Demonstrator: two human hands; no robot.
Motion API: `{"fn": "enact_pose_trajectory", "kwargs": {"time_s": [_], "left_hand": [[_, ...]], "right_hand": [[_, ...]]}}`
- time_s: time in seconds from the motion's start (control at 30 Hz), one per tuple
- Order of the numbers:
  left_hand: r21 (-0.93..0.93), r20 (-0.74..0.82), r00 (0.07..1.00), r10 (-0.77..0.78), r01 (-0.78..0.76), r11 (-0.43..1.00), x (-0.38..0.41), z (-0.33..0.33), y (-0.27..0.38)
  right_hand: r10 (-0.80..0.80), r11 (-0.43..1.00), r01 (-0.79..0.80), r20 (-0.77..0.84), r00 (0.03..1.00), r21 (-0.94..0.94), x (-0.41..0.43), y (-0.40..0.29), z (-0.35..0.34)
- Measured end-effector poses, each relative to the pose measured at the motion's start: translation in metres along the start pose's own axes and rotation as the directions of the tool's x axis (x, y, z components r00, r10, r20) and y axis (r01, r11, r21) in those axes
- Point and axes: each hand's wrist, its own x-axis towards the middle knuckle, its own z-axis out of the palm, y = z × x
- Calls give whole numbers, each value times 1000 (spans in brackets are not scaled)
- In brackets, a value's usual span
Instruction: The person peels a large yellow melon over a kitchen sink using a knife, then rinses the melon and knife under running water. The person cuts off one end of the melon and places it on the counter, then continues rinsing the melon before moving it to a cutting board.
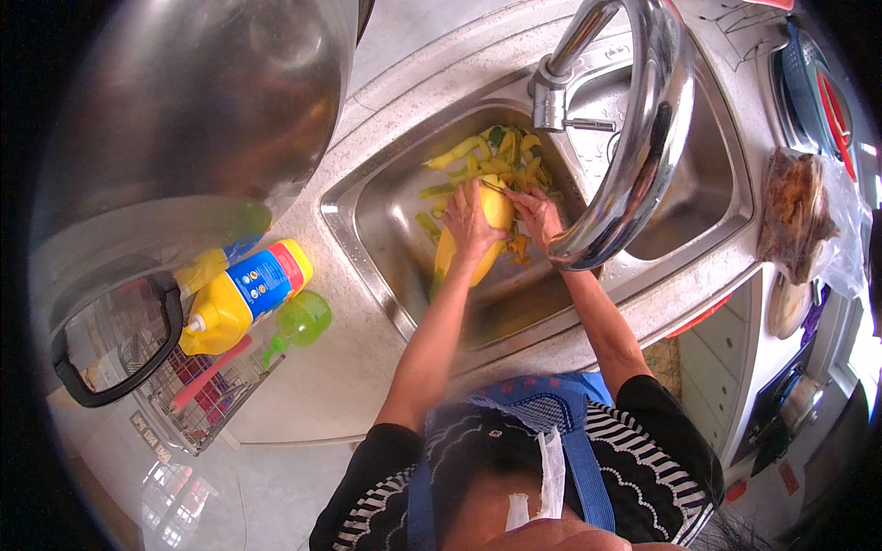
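A large, long yellow fruit or squash stands tilted in the left basin of the steel sink, mostly peeled, with some green at its lower end. My left hand wraps over its upper part, fingers on one side and thumb on the other. In my right hand is a small metal peeling tool, laid against the top of the fruit; the fingers hide its handle. Yellow and green peelings lie on the basin floor beyond and around the fruit.
A chrome faucet arches over the sink, close to my right forearm. To the left are a yellow detergent jug, a green pump bottle and a wire basket. A large metal vessel looms at upper left. A brown block sits at right.
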Motion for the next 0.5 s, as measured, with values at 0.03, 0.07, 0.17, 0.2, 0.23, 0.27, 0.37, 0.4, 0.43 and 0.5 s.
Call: {"fn": "enact_pose_trajectory", "kwargs": {"time_s": [0.03, 0.07, 0.17, 0.2, 0.23, 0.27, 0.37, 0.4, 0.43, 0.5], "left_hand": [[-21, 12, 1000, 11, -11, 1000, 2, -2, 2], [-43, 23, 999, 23, -22, 999, 4, -4, 4], [-57, 30, 1000, 2, -1, 998, 5, -4, 1], [-63, 21, 1000, -2, 3, 998, 4, -5, 2], [-70, 12, 1000, -7, 8, 998, 4, -6, 3], [-86, -6, 1000, -7, 6, 996, 1, -7, 4], [-103, -39, 999, 12, -16, 995, 0, -7, 3], [-104, -43, 999, 19, -24, 994, -1, -5, 1], [-90, -48, 999, 12, -16, 996, -4, -4, 0], [-63, -49, 998, 50, -53, 997, 0, -8, 10]], "right_hand": [[37, 995, -36, -5, 999, 96, 2, 11, 1], [66, 988, -64, -9, 998, 142, 2, 21, -2], [40, 998, -39, -4, 999, 53, 4, 15, 0], [-43, 996, 42, -6, 999, -80, 6, 11, 2], [-124, 971, 120, -7, 992, -209, 7, 7, 3], [-175, 927, 172, 21, 984, -335, 10, 3, 3], [-201, 853, 213, 77, 977, -477, 23, 11, 2], [-132, 870, 163, 98, 986, -465, 29, 16, 0], [-62, 885, 112, 124, 990, -452, 37, 24, -4], [-24, 812, 141, 209, 978, -566, 56, 73, -28]]}}
